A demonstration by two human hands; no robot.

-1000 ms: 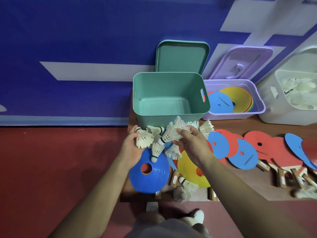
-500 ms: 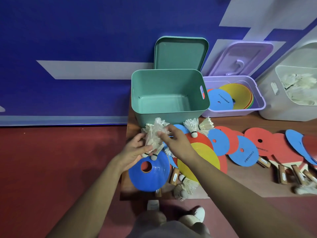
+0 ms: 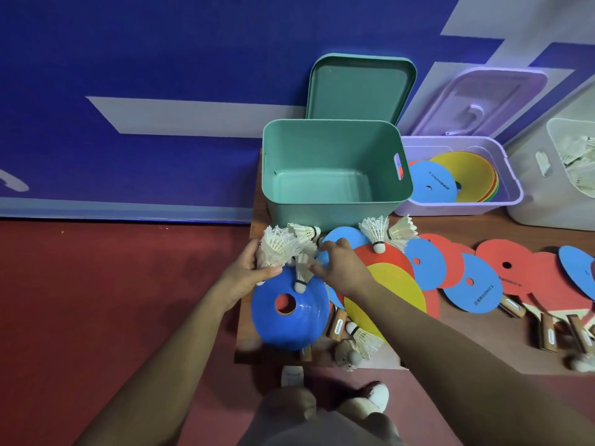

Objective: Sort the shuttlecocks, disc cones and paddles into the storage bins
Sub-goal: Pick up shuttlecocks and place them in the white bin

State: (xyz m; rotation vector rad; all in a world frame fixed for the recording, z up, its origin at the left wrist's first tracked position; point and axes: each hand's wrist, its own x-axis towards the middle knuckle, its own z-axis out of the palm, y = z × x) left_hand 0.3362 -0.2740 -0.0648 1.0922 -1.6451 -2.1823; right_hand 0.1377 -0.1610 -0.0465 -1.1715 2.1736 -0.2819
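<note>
Glossy blue plastic disc cone sits nearest. Just past it, the left hand has its fingers curled round a bunch of white feather shuttlecocks. The right hand has its fingers stretched toward them, can't tell if it's pinching one. Open teal plastic bin sits right behind.

Blue wall, white stripes; red floor; wooden board; white shoe.

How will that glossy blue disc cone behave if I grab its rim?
The blue disc cone looks thin and glossy, so it is probably light, slightly flexible and slippery. Its low, wide dome likely won't tip or roll. Its centre hole may give a finger hold.
</note>
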